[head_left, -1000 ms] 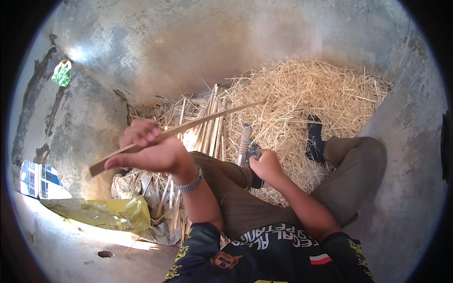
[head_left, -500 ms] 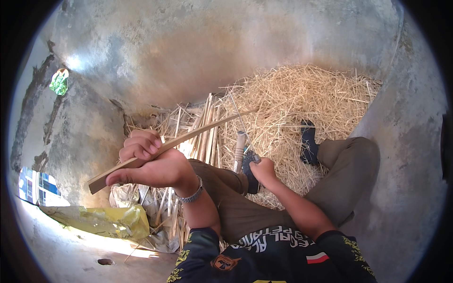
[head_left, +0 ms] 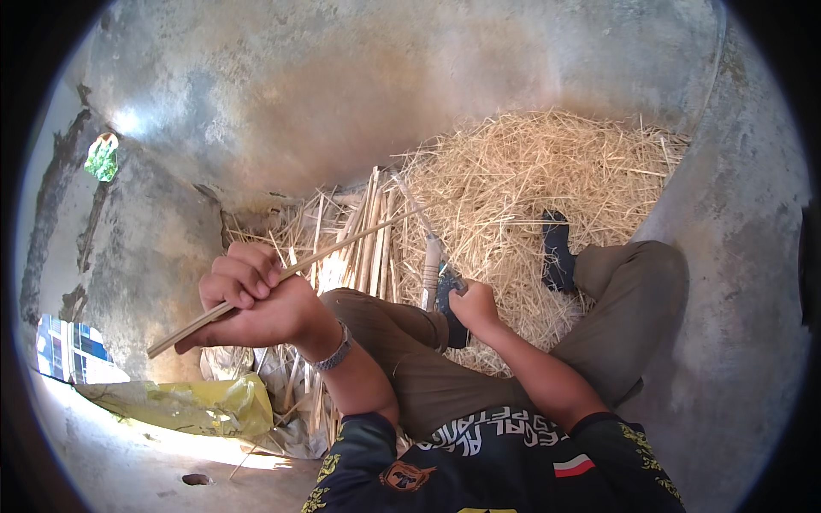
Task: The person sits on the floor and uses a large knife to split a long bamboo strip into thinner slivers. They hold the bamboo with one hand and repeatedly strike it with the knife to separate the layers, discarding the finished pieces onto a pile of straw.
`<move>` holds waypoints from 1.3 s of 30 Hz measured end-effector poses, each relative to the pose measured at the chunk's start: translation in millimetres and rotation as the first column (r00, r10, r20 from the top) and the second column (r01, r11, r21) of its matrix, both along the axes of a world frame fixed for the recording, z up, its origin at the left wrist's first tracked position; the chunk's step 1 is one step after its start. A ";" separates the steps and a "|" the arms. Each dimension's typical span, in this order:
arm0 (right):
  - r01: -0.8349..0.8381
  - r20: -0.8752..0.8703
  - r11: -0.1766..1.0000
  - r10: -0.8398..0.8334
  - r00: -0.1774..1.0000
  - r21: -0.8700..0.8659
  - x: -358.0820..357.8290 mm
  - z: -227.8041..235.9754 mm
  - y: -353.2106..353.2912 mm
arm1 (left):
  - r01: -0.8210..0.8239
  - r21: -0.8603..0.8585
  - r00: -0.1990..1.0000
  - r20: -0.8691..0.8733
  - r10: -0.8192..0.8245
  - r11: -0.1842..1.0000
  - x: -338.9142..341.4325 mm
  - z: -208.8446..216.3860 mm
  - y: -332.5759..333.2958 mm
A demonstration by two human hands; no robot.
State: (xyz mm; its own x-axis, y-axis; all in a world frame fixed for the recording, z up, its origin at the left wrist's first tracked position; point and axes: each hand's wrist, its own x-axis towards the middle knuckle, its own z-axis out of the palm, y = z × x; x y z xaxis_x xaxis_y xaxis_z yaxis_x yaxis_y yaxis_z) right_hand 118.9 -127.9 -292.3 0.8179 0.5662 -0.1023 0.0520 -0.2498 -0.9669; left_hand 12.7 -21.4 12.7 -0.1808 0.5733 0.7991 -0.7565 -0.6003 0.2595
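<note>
My left hand (head_left: pixel 267 306), raised at the left with a watch on its wrist, is closed around a long bamboo strip (head_left: pixel 355 235). The strip slants up to the right, its narrow edge facing me, and its far end reaches over the straw. In front of my lap, my right hand (head_left: pixel 476 308) grips a long-bladed knife (head_left: pixel 414 202). Its thin blade points up and to the left, crossing the strip near the far end; whether they touch, I cannot tell. A short pale round post (head_left: pixel 430 275) stands beside my dark-covered left foot (head_left: pixel 448 303).
Loose straw and shavings (head_left: pixel 547 162) are heaped against the back wall (head_left: pixel 385 94). Several split bamboo strips (head_left: pixel 374 231) lean left of the heap. A yellow plastic sheet (head_left: pixel 218 406) lies at the lower left. My bent right leg (head_left: pixel 637 291) is close to the right wall (head_left: pixel 735 282).
My left hand has shifted left and turned the strip, from its broad face to its narrow edge. The knife blade has tipped further left, while my right hand has barely moved.
</note>
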 end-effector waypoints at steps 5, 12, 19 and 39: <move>-0.250 0.240 0.965 0.225 0.944 0.079 -8.1 29.4 -4.4 | 0.057 -0.045 0.998 0.012 -0.057 0.997 -7.3 1.3 1.8; -0.014 -0.100 0.998 0.008 0.995 -0.064 -0.8 -22.5 2.2 | -0.046 -0.063 0.999 0.007 0.047 0.997 -11.1 2.3 10.9; -0.208 0.079 0.973 0.201 0.977 0.100 -5.9 15.8 -1.8 | -0.172 -0.166 0.982 0.051 0.182 0.971 -6.7 3.3 2.7; -0.523 -0.536 0.477 0.843 0.045 0.706 5.9 60.2 -12.2 | -0.244 -0.202 0.967 0.030 0.255 0.949 -8.9 -1.6 11.5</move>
State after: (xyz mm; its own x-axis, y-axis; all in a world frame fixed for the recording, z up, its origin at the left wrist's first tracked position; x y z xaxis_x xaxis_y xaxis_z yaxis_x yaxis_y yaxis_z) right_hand 124.9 -140.1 -232.0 -0.3466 0.9341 -0.0860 -0.6901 -0.3160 -0.6511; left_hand 3.7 -9.9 11.1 -0.3784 0.6478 0.6612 -0.6055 -0.7135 0.3526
